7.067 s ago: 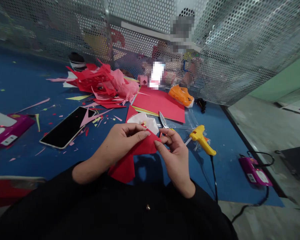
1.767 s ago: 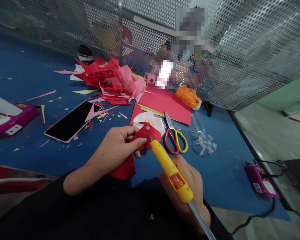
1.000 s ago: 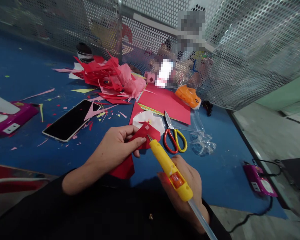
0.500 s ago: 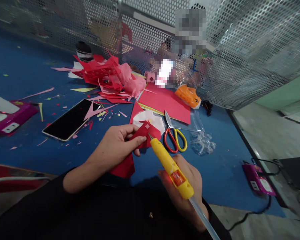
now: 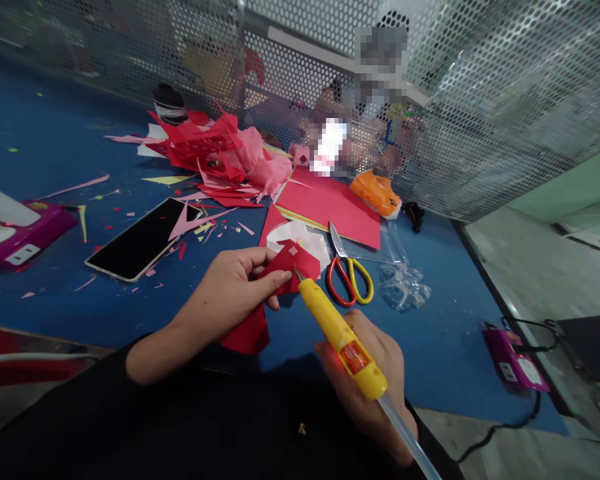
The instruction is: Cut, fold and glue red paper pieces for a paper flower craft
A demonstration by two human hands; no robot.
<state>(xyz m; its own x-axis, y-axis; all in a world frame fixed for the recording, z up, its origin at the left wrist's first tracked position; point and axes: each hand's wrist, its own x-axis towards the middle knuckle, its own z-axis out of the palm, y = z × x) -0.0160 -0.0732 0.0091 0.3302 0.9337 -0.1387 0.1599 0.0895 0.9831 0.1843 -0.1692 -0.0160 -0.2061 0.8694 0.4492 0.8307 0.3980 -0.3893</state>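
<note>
Between thumb and fingers, my left hand (image 5: pixel 240 280) pinches a folded red paper piece (image 5: pixel 305 263) with a small pale square on its face. My right hand (image 5: pixel 375 360) is wrapped round a yellow hot glue gun (image 5: pixel 330 320), and a clear glue stick (image 5: pixel 407 437) sticks out of its rear end. The nozzle tip is at the red paper, close to my left thumb; I cannot tell if it touches. Behind the paper lies a white paper piece (image 5: pixel 317 243). Scissors (image 5: pixel 350 273) with one red and one yellow handle rest just right of it. More red paper (image 5: pixel 247 331) hangs below my left hand.
A phone (image 5: pixel 140 243) lies left among paper scraps. A heap of red and pink paper (image 5: pixel 220 150) and a stack of red sheets (image 5: pixel 325 203) are behind. Purple power strips (image 5: pixel 30 233) stand at both sides. Crumpled clear plastic (image 5: pixel 405 287) and an orange packet (image 5: pixel 375 192) lie right.
The red paper and the glue gun have shifted very slightly, with the nozzle still at the paper. Both hands keep their grip.
</note>
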